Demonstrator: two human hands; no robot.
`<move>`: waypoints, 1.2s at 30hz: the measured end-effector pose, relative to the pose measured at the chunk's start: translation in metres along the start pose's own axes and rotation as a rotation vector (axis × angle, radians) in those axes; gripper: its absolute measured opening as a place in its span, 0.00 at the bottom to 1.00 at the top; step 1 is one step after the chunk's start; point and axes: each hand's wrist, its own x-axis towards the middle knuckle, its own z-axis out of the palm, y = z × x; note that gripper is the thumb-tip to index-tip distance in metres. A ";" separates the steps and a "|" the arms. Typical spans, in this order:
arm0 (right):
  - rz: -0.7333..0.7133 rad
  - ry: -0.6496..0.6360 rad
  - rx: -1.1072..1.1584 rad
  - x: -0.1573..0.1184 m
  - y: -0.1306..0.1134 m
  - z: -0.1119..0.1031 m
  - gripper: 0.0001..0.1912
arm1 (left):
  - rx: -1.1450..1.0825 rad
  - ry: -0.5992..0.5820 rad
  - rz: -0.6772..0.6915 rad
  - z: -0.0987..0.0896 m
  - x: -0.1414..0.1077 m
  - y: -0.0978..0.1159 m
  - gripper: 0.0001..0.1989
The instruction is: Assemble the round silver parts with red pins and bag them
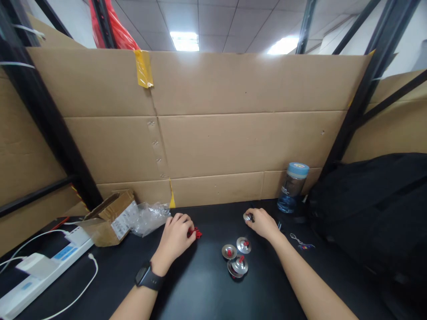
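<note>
Tabletop [196, 291], red bundle [198, 233] partly hidden

Surface [196, 289]: black. Metal discs [240, 265] sit between the left fingers [191, 226] and right fingers [250, 211], nearer the wearer. A bottle [292, 189] and black bag [373, 213] stand right of the right fingers; carton [111, 218], plastic wrap [151, 218] and power strip [46, 276] lie left of the left fingers.

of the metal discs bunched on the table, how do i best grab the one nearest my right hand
That disc is probably best pinched by opposite edges of its rim, from above and the right: it is shallow and round, and other discs sit toward its left and near sides.
</note>
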 end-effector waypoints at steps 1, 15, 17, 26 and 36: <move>-0.004 0.002 -0.010 0.000 0.000 0.001 0.14 | -0.031 0.009 0.018 0.000 0.000 0.007 0.04; -0.097 0.102 0.059 0.000 -0.005 -0.005 0.17 | -0.201 -0.157 0.381 0.026 -0.018 0.078 0.09; -0.133 0.115 0.095 -0.002 -0.011 -0.007 0.16 | -0.180 -0.156 0.364 0.025 -0.017 0.076 0.11; -0.264 0.126 0.254 -0.012 -0.029 -0.004 0.16 | -0.141 -0.192 0.313 0.034 -0.015 0.068 0.09; -0.577 -0.141 0.786 -0.038 -0.080 -0.006 0.30 | -0.619 -0.116 -0.011 0.034 -0.008 0.055 0.09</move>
